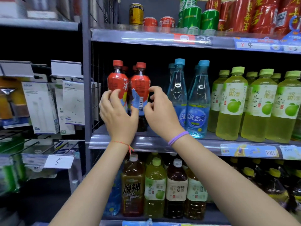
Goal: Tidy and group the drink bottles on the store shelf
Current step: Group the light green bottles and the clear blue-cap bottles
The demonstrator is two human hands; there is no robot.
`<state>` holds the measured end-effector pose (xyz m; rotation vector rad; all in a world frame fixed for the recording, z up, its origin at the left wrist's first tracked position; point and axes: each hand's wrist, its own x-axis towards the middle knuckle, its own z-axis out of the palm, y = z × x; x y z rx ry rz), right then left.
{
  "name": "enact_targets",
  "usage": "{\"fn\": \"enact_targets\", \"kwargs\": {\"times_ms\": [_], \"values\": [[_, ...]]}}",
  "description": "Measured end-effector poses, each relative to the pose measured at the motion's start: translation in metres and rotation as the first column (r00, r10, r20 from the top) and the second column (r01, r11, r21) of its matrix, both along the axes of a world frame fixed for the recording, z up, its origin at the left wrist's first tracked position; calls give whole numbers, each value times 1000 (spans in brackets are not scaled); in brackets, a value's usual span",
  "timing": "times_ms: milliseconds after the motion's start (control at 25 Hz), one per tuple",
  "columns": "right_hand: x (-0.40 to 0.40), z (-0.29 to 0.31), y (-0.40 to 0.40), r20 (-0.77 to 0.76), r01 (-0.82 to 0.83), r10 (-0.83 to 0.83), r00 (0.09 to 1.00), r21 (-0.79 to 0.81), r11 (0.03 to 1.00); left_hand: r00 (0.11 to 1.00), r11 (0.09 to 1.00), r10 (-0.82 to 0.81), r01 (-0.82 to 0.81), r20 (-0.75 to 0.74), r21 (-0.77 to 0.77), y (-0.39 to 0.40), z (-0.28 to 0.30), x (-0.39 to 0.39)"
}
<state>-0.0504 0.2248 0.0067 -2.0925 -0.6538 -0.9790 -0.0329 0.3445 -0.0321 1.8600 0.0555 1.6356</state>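
Two red-capped bottles with red labels stand side by side at the left end of the middle shelf [146, 141], with more of the same behind them. My left hand [118, 113] covers the lower half of the left bottle [117, 79]; its fingers curl round the bottle's left side and the thumb reaches towards the right bottle [140, 84]. My right hand [160, 110] hovers at that bottle's right side with loosely curled fingers, fingertips at its edge and nothing held.
Right of my hands stand blue-capped clear bottles [197, 101], then rows of green-capped pale green drinks [232, 103]. Cans fill the shelf above [192, 17]. Tea and juice bottles [154, 188] fill the shelf below. Packaged goods hang on pegs at the left [40, 103].
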Motion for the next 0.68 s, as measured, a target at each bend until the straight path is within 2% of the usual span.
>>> {"fn": "enact_targets", "kwargs": {"times_ms": [80,160,400,520,680], "values": [[13,-6,20,-218,-7,14,976,33,999,992,999,-18,11,-127,-51,14,2,6],[23,-9,34,-312,14,25,950,124,992,981,994,-79,64,-177,-85,24,2,11],[30,-13,44,-351,62,14,936,207,976,973,984,-160,144,-169,-106,39,-2,16],[28,-10,38,-366,-5,133,921,331,944,934,940,-317,287,-164,-184,48,-2,12],[23,-9,38,-448,-51,311,838,503,863,820,826,-547,495,-171,-270,61,2,6]]}}
